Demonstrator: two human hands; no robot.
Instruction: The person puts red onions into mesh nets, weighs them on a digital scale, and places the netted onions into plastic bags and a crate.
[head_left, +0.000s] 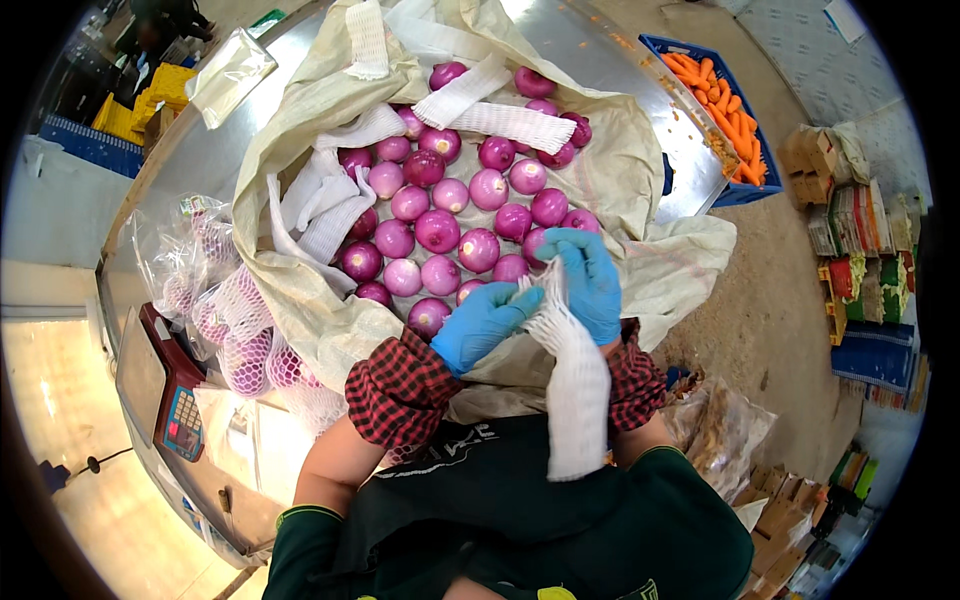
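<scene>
Both hands wear blue gloves and meet at the near edge of a pile of onions. My left hand (pixel 487 322) pinches one side of the gathered end of a white foam net sleeve (pixel 577 405). On the other side of that end, my right hand (pixel 585 280) grips it with bent fingers. The sleeve's rest hangs down toward my chest and looks flat. Peeled purple onions (pixel 437 231) lie loose in an opened beige woven sack (pixel 290 170) just beyond my hands. More white foam sleeves (pixel 500 120) are strewn over the onions and the sack's far and left sides.
A red scale (pixel 172 385) with a keypad stands at the left. Beside it lie onions in netting (pixel 245 340) and clear plastic bags (pixel 160 250). A blue crate (pixel 725 195) of carrots (pixel 725 105) stands at the metal table's (pixel 590 50) right. Cardboard boxes (pixel 810 160) line the far right.
</scene>
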